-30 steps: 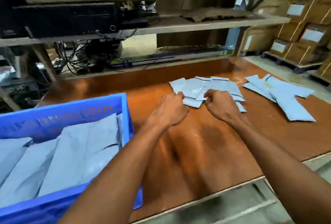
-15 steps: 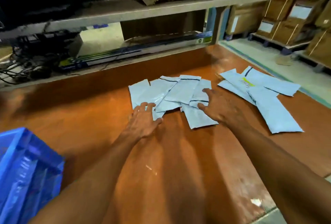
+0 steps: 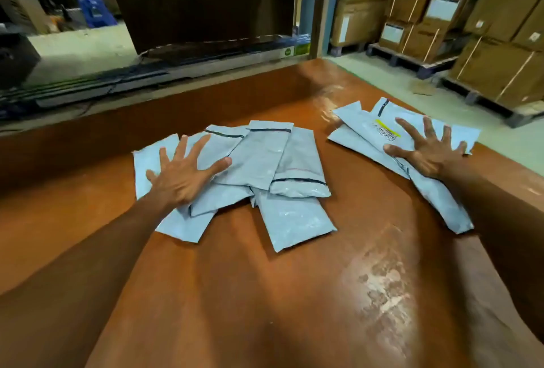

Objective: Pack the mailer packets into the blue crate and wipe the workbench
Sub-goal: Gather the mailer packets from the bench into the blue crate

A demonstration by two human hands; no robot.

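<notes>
Two heaps of pale grey mailer packets lie on the brown workbench (image 3: 265, 294). The middle heap (image 3: 273, 167) holds several overlapping packets, and my left hand (image 3: 185, 170) presses flat on its left side with fingers spread. The right heap (image 3: 371, 132), one packet bearing a yellow-striped label, lies near the bench's right edge; my right hand (image 3: 426, 149) rests on it with straight, spread fingers. The blue crate is out of view.
A low shelf (image 3: 164, 79) runs along the back of the bench. Stacked cardboard boxes (image 3: 500, 52) on pallets stand on the floor to the right. A dark board (image 3: 203, 8) leans behind the shelf. A worn, shiny patch (image 3: 379, 285) marks the near bench top.
The view has swung right and the blue crate has left the frame. My left hand slid onto the middle heap and flattened. My right hand moved from the middle heap to the right heap.
</notes>
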